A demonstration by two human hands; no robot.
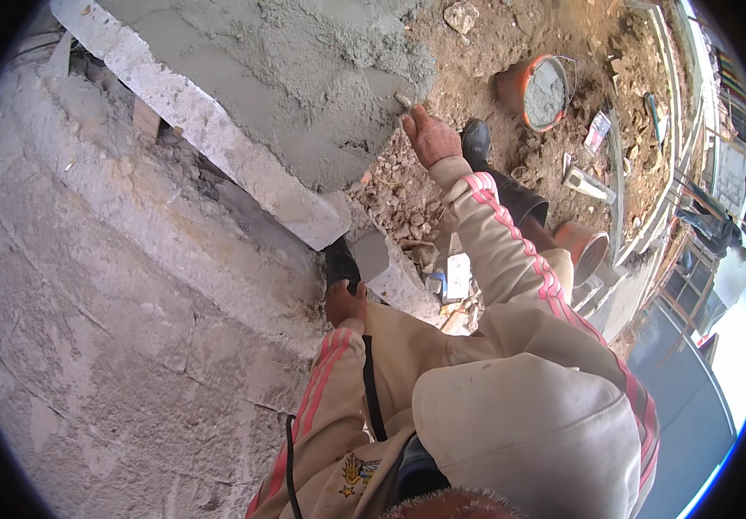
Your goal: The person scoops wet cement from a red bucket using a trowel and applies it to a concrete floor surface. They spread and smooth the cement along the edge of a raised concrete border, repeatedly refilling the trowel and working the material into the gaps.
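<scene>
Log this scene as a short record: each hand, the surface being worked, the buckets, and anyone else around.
Right hand: right hand grips a small tool at the mortar's edge; the blade is hard to make out
Left hand: left hand at the lower leg, beside a black boot
Surface: rough grey mortar along a pale concrete edge
Buckets: orange-rimmed bucket holding grey mix; second orange bucket nearer the body
Others: one person in the right background

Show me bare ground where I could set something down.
Mostly bare dirt lies between the wet concrete and the orange-rimmed bucket, beyond the right hand. It's crowded between the boots, where rubble lies thick.
</scene>
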